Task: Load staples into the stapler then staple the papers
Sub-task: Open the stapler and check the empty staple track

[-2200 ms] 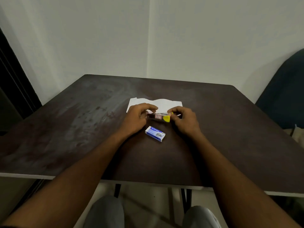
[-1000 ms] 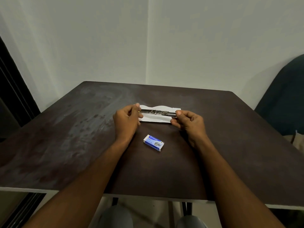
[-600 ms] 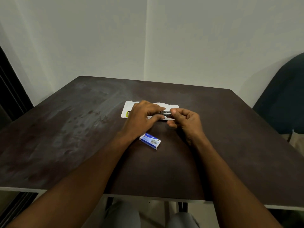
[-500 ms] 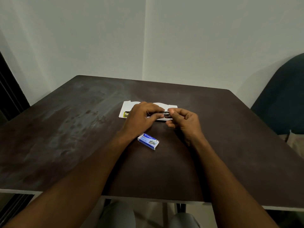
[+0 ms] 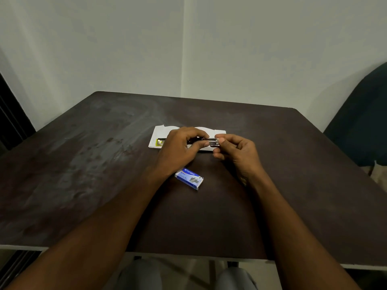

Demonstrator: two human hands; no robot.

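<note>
A small stapler [image 5: 211, 141] with a metal magazine and a yellow end [image 5: 160, 141] lies opened out flat over white papers [image 5: 158, 132] in the middle of the table. My left hand [image 5: 180, 147] covers its middle, thumb and fingers curled round the metal part. My right hand [image 5: 234, 151] pinches the metal tip at the right end between thumb and forefinger. A blue staple box [image 5: 189, 177] lies closed on the table just in front of my left wrist.
The dark brown table [image 5: 83, 164] reaches to a white wall corner. A dark chair back [image 5: 364, 122] stands at the right edge. My knees show below the table's front edge.
The stapler was swung open flat over the papers. My left hand slid from its left end to its middle, leaving the yellow end uncovered. My right hand stays at the right tip.
</note>
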